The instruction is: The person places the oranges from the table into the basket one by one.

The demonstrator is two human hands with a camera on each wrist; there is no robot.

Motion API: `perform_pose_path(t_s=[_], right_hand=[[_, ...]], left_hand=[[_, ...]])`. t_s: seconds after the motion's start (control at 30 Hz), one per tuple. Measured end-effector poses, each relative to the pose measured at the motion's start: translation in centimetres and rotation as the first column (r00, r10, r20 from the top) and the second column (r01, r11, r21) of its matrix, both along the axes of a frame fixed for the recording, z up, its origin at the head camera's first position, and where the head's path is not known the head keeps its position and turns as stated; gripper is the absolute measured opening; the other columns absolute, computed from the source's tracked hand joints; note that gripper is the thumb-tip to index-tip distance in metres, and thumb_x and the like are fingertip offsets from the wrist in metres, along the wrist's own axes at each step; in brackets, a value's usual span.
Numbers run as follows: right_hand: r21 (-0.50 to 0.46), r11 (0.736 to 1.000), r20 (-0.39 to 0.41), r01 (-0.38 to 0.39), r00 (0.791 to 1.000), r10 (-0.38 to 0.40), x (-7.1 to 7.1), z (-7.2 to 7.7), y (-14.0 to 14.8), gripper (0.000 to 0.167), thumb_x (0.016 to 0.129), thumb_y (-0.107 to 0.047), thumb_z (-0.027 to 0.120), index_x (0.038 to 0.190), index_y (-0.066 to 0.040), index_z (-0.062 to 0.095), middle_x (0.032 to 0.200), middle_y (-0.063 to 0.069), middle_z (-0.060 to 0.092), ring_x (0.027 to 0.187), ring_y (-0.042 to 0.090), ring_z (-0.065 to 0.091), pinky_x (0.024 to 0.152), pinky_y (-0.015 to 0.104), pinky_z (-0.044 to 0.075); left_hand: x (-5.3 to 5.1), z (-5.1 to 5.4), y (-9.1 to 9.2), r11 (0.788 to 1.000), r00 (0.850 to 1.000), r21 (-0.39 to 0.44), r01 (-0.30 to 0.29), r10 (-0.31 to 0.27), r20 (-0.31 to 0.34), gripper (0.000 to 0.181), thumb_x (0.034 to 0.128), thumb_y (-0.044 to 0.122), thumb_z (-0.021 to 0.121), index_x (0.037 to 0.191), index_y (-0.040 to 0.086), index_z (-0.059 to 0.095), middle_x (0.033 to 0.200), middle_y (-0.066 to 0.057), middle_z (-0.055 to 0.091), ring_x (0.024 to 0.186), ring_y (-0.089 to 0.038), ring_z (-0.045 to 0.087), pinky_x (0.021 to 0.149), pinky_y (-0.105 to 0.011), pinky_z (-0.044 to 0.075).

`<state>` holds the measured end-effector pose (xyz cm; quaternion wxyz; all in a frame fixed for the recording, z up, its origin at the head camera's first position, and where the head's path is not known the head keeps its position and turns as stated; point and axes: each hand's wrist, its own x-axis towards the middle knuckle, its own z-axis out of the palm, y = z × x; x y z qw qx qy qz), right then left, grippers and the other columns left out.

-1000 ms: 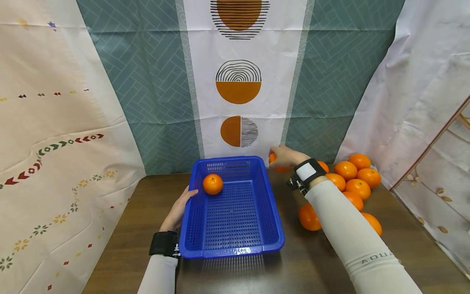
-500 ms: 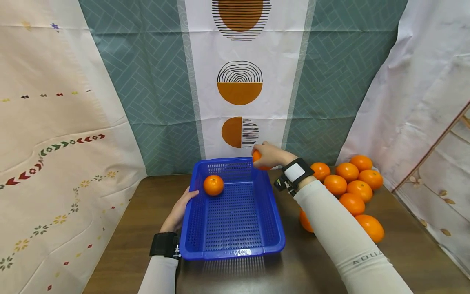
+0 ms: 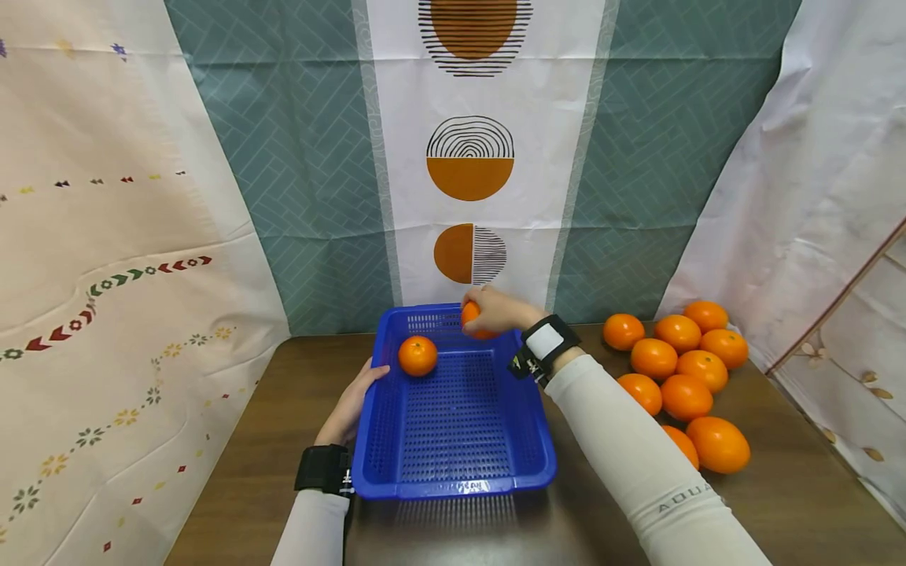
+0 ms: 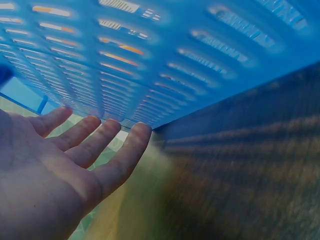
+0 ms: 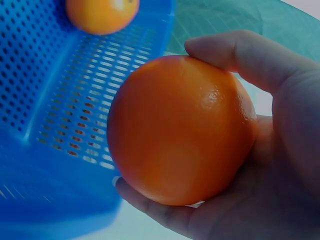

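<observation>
Oranges [image 3: 687,398] are grouped on the brown table [image 3: 241,464], to the right of a blue basket [image 3: 470,489]. One more orange [image 5: 180,130] is gripped between the thumb and curved fingers of the right hand [image 3: 499,309], held up by the basket's far rim. Another orange [image 3: 418,356] is seen inside, near the far left corner. The basket's left side is touched by the left hand [image 3: 354,401], whose fingers are kept nearly straight.

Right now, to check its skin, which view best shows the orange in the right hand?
Right wrist: the held orange looms large, barely covered by the right hand. The head view shows it small, partly hidden; the left wrist view doesn't clearly show it.
</observation>
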<state>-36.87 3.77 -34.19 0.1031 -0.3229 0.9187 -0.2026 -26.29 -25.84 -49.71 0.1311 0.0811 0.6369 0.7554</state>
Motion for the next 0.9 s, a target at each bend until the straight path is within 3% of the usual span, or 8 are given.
perform_pose_path(t_s=[0.33, 0.9], right_hand=[[-0.025, 0.999, 0.071, 0.042, 0.997, -0.040, -0.6, -3.4, -2.9, 0.049, 0.090, -0.024, 0.074, 0.132, -0.004, 0.060, 0.128, 0.021, 0.051, 0.106, 0.030, 0.057, 0.088, 0.038, 0.052], [-0.013, 0.994, 0.106, 0.109, 0.989, -0.107, -0.7, -6.9, -3.9, 0.044, 0.091, -0.025, 0.076, 0.128, -0.007, 0.062, 0.124, 0.019, 0.053, 0.107, 0.030, 0.057, 0.089, 0.042, 0.054]], left_hand=[[0.3, 0.1, -0.6, 0.999, 0.999, -0.013, -0.038, 0.038, 0.025, 0.062, 0.1125, 0.038, 0.040, 0.166, 0.026, 0.011, 0.160, -0.026, 0.035, 0.133, -0.047, 0.049, 0.097, -0.047, 0.054], [0.1, 0.4, 0.2, 1.000, 0.999, -0.005, -0.027, 0.028, 0.026, 0.061, 0.1125, 0.037, 0.040, 0.166, 0.027, 0.012, 0.160, -0.025, 0.036, 0.133, -0.047, 0.049, 0.099, -0.048, 0.053]])
